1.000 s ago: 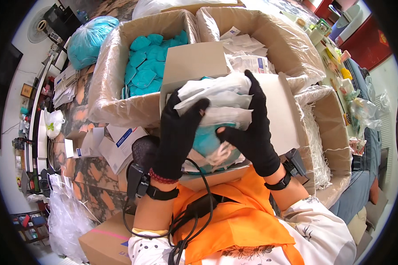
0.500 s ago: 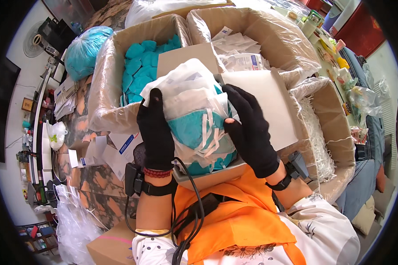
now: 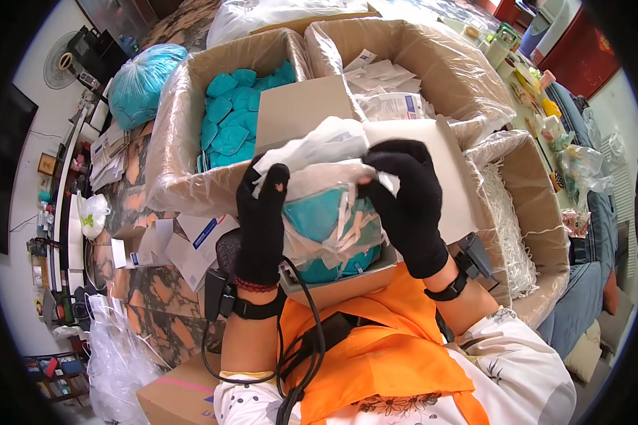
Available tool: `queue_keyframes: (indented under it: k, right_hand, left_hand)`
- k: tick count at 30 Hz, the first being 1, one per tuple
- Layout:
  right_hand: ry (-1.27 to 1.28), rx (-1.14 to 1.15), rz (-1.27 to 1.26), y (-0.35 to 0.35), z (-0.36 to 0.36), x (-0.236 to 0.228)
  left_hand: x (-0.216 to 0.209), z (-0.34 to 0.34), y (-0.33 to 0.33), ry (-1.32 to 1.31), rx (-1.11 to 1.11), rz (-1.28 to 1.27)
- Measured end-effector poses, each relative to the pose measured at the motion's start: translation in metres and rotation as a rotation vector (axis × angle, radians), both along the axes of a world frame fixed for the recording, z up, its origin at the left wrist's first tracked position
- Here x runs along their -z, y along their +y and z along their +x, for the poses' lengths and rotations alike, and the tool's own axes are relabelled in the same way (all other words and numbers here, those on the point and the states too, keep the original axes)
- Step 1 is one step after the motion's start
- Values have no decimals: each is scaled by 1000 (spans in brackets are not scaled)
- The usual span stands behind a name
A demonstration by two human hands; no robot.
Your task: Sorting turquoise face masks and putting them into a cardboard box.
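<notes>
Two hands in black fabric gloves work at the centre of the view. The left hand [image 3: 262,219] and the right hand [image 3: 407,205] each pinch the upper edge of one clear, crinkled plastic bag [image 3: 329,212], fingers closed on the film. The bag is held upright just in front of the chest, above a small open cardboard carton [image 3: 347,280] that rests against the orange apron [image 3: 376,354]. Inside the bag lie several teal cup-shaped face masks with white straps [image 3: 326,216]; their exact count cannot be told through the film.

Three large cardboard boxes lined with clear plastic sheet stand beyond the hands:
- the left box [image 3: 184,142] holds a loose heap of teal masks [image 3: 230,120], too many to count
- the rear box [image 3: 439,64] holds flat white paper packets [image 3: 383,78]
- the right box [image 3: 524,184] holds shredded white paper [image 3: 507,227]

One round teal plastic sack [image 3: 142,81] sits at the far left. A flat cardboard flap [image 3: 298,106] rises directly behind the bag, touching it or nearly so. The boxes close in on three sides; open room remains only between the bag and the chest
</notes>
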State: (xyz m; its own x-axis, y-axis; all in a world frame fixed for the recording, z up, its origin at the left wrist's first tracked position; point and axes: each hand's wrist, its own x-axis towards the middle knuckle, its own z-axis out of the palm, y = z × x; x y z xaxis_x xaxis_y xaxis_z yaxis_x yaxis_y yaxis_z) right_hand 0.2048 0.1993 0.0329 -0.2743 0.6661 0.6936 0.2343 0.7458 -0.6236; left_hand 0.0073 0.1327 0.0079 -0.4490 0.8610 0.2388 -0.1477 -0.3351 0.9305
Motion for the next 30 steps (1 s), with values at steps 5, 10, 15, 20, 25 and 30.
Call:
queue_keyframes:
  k: [5,10,15,20,25,30]
  right_hand:
    - [120,-235,-416,4,2,9]
    - [-17,-235,-374,-15,-2,7]
    - [-20,-275,-352,-16,-1,3]
    - [112,-242,-282,-9,-5,13]
    - [150,-204,-342,-15,2,9]
    - [-191,-2,82,-15,1,-13]
  left_hand:
    - [-3,15,-15,193,-142,-319]
    - [-16,8,-10,157,-88,-103]
    - [-50,27,-12,326,-38,-223]
    - [-52,28,-5,231,-39,-44]
    - [-48,36,-7,-71,51,-53]
    - [-35,23,-1,-101,80,-65]
